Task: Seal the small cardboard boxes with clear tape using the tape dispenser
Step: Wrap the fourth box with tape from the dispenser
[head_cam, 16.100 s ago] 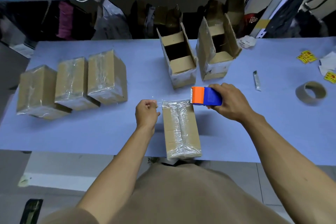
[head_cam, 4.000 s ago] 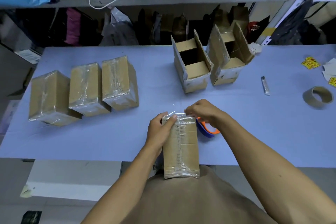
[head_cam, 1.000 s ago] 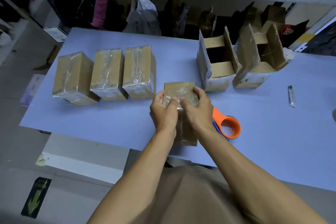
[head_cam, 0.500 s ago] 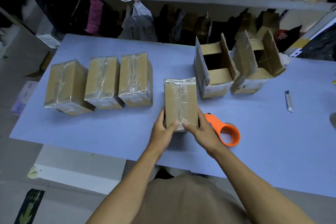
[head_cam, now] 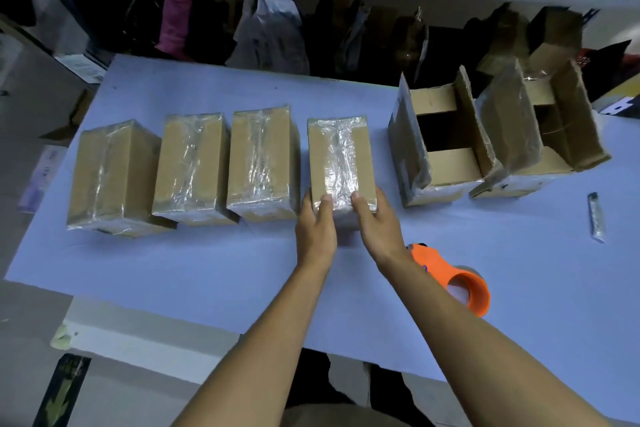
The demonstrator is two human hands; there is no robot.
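On the surface (head_cam: 194,274) three taped boxes (head_cam: 187,166) stand in a row. Just right of them, your left hand (head_cam: 317,224) and right hand (head_cam: 375,222) rest spread fingers against the near end of the fourth taped box (head_cam: 341,159), its long axis pointing away from you. The open boxes (head_cam: 440,146) lie further right, and the tape dispenser (head_cam: 457,277) sits by your right forearm, so your right hand is nearer both.

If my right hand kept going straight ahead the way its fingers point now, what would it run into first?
Your right hand already touches the near end of the fourth taped box, so it would push that box toward the table's far side. Beyond the box the tabletop looks free, though depth is unclear.
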